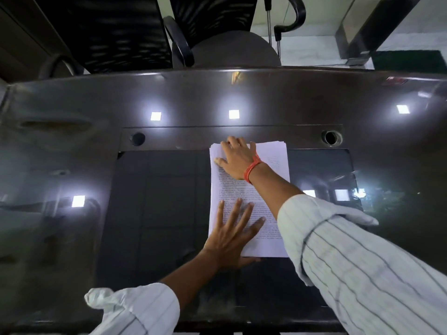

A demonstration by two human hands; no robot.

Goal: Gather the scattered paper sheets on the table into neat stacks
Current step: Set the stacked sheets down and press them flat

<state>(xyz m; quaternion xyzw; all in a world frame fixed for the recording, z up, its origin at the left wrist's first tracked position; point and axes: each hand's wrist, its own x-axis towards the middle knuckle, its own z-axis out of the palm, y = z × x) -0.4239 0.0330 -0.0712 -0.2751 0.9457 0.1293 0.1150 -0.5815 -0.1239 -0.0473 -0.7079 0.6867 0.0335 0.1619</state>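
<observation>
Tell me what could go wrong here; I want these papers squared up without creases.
The far edge of the paper stack looks fanned, so pressing now may set it uneven. The left hand lies flat and the right hand rests near the far edge; on the glossy table, sheets could slide or buckle between them.

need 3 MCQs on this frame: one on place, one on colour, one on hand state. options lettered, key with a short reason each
1. Where does the right hand rest?
A. on the far end of the paper stack
B. on the chair
C. on the bare table

2. What colour is the band on the right wrist?
A. blue
B. orange-red
C. green

3. How does the left hand lie?
A. clenched in a fist
B. pinching one sheet in the air
C. flat with fingers spread on the stack's near end

Answers:
1 A: it lies on the stack's top end, near the far edge.
2 B: an orange-red cord wraps the wrist.
3 C: straight fingers are spread over the printed page.
</observation>
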